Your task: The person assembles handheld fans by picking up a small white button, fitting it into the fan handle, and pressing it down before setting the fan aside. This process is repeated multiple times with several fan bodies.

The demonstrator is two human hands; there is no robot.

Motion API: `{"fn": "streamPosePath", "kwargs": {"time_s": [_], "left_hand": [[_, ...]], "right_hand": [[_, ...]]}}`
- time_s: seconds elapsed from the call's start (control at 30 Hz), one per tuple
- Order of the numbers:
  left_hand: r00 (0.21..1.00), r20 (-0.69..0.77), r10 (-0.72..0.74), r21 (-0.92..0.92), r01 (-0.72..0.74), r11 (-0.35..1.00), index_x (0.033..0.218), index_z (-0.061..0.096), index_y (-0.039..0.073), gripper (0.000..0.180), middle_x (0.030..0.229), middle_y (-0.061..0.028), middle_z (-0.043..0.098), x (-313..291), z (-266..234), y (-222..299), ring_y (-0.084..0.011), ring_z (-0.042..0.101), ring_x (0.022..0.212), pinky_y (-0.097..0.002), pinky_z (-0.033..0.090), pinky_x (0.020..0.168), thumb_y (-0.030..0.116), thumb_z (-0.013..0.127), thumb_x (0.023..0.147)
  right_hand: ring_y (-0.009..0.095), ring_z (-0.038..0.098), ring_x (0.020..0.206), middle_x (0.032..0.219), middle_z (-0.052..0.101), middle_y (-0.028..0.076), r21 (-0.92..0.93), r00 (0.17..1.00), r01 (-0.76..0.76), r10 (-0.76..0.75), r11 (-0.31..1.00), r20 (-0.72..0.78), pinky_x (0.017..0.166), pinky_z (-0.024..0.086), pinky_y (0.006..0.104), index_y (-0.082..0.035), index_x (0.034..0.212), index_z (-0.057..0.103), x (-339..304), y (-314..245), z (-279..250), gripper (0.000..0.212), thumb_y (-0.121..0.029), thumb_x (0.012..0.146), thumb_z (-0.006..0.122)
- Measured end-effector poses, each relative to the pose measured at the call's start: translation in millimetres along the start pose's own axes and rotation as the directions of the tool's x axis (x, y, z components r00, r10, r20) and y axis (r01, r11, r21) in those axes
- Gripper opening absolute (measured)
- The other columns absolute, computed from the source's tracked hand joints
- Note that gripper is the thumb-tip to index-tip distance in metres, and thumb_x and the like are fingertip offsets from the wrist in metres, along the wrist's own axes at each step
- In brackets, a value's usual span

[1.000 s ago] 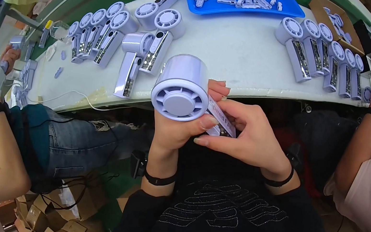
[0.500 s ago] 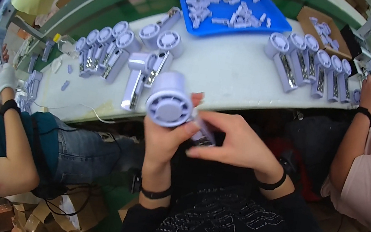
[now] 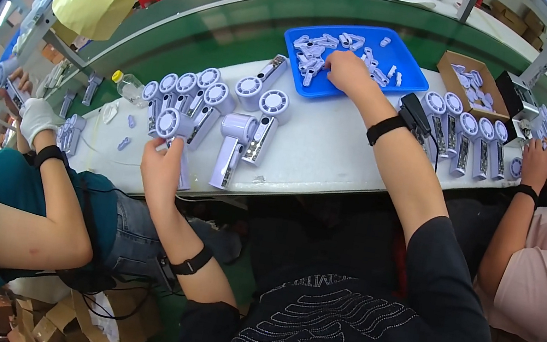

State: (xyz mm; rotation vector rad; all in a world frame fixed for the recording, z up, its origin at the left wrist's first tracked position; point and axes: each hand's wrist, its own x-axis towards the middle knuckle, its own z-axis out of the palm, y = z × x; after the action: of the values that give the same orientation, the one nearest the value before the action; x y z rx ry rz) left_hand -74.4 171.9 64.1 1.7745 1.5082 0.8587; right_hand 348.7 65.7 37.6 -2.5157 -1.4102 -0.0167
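A lavender handheld fan (image 3: 174,125) stands at the near left part of the workbench, its handle gripped by my left hand (image 3: 163,169) between thumb and fingers. Across the bench, my right hand (image 3: 348,70) reaches into a blue tray (image 3: 342,97), its bent fingers down among small lavender plastic pieces (image 3: 312,52). What those fingertips pinch is too small to make out. Just right of my left hand lies another fan (image 3: 233,143), next to a fan with its circuit board exposed (image 3: 268,120).
More fans stand at the left (image 3: 187,86) and right (image 3: 467,130) of the bench. A cardboard box (image 3: 467,101) holds further pieces. Co-workers sit on both sides: a white-gloved hand (image 3: 39,117) at left, bare hands (image 3: 536,159) at right. A yellow-capped bottle (image 3: 128,86) stands at far left.
My hands have parted. My left hand has carried the fan from in front of me to the left of the bench; my right hand has let go of it and stretched into the tray.
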Motion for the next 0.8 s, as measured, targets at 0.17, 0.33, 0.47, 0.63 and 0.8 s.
{"fn": "streamPosePath", "kwargs": {"time_s": [0.17,0.33,0.47,0.63,0.8], "left_hand": [[0.975,0.217,0.049,0.022,-0.056,0.998,0.130,0.068,-0.013,0.050,0.099,-0.0130,0.078,-3,-8,-23,-0.0141,0.068,0.086,-0.0292,0.053,0.076,0.025,0.079,0.101],[0.952,0.274,0.138,-0.016,-0.138,0.990,0.130,0.068,-0.014,0.051,0.099,-0.0136,0.077,-38,-19,-15,-0.0135,0.068,0.086,-0.0300,0.053,0.077,0.026,0.080,0.100],[0.984,0.166,0.059,0.007,-0.061,0.998,0.128,0.067,-0.015,0.050,0.103,-0.0154,0.076,-38,-31,-13,-0.0143,0.068,0.088,-0.0309,0.054,0.078,0.025,0.079,0.100],[0.992,-0.127,0.023,-0.039,-0.028,0.999,0.136,0.052,-0.014,0.060,0.110,-0.0253,0.076,-6,-13,-37,-0.0281,0.072,0.093,-0.0406,0.056,0.087,0.023,0.078,0.098],[0.906,-0.412,-0.101,0.277,0.230,0.933,0.139,0.038,-0.012,0.075,0.119,-0.0364,0.073,43,11,-55,-0.0482,0.072,0.112,-0.0521,0.054,0.103,0.032,0.079,0.094]], "right_hand": [[0.033,0.077,0.105,0.117,0.081,0.015,0.214,0.936,0.186,-0.106,0.959,-0.336,0.091,0.061,0.0436,-0.005,0.125,0.080,-14,4,-6,0.031,-0.012,0.095,0.079],[0.016,0.071,0.088,0.111,0.078,0.010,0.508,0.853,0.319,-0.009,0.800,-0.521,0.083,0.058,0.0296,-0.002,0.129,0.077,-103,-13,-68,0.030,-0.009,0.099,0.079],[0.013,0.073,0.101,0.114,0.078,0.008,0.611,0.837,0.272,0.130,0.744,-0.531,0.089,0.059,0.0279,0.001,0.137,0.073,-177,2,-90,0.036,-0.003,0.102,0.077],[0.013,0.073,0.105,0.122,0.074,0.008,0.808,0.781,0.267,0.373,0.525,-0.501,0.093,0.059,0.0270,0.004,0.141,0.069,-228,19,-89,0.036,0.002,0.104,0.073],[0.013,0.073,0.105,0.123,0.071,0.008,0.822,0.791,0.289,0.362,0.490,-0.494,0.095,0.059,0.0280,0.005,0.141,0.069,-238,19,-86,0.036,0.004,0.105,0.072]]}}
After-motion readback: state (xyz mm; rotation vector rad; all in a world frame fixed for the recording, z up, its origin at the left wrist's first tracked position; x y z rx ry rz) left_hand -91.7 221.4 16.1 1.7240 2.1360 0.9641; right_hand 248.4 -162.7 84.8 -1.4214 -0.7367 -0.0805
